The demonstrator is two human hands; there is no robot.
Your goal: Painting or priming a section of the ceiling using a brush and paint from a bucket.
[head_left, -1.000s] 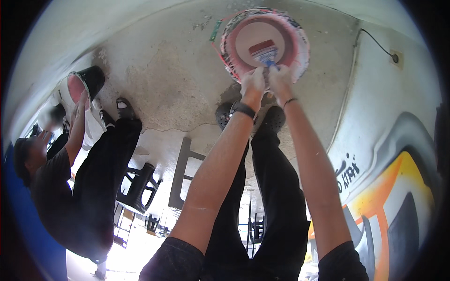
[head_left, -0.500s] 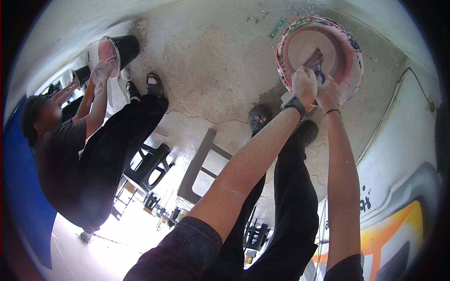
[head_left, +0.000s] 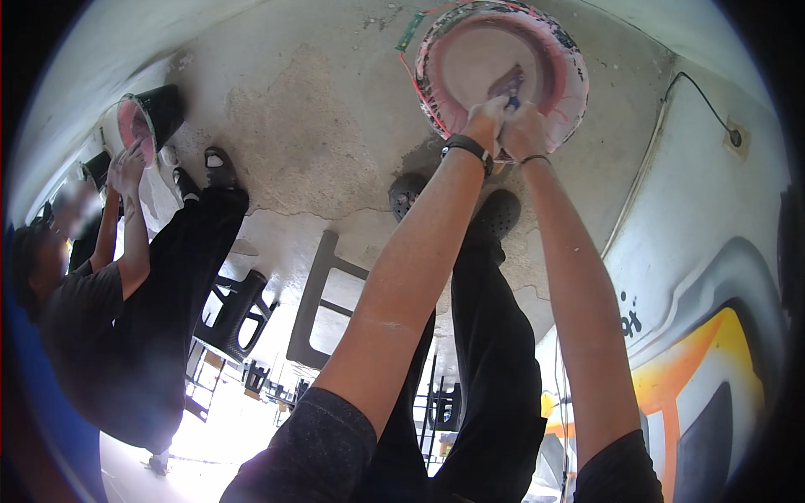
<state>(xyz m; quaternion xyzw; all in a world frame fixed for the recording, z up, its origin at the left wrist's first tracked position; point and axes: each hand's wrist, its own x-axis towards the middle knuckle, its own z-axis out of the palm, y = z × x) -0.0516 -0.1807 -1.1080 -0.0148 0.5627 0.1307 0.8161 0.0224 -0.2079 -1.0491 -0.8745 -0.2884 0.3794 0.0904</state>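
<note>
Blue-handled brush, one; left hand, right hand gripping; pinkish-white bucket, one.

You wear dark clothes, short-sleeved above and long-legged below.
Your left sleeve and right sleeve are charcoal-black, the left one dotted with fine pale specks. Your left hand and right hand are bare. On your left you have a wide black wrist strap; on your right, a thin dark bracelet. Your trousers are plain black. Your dark clogs have rounded fronts pierced with small holes.
</note>
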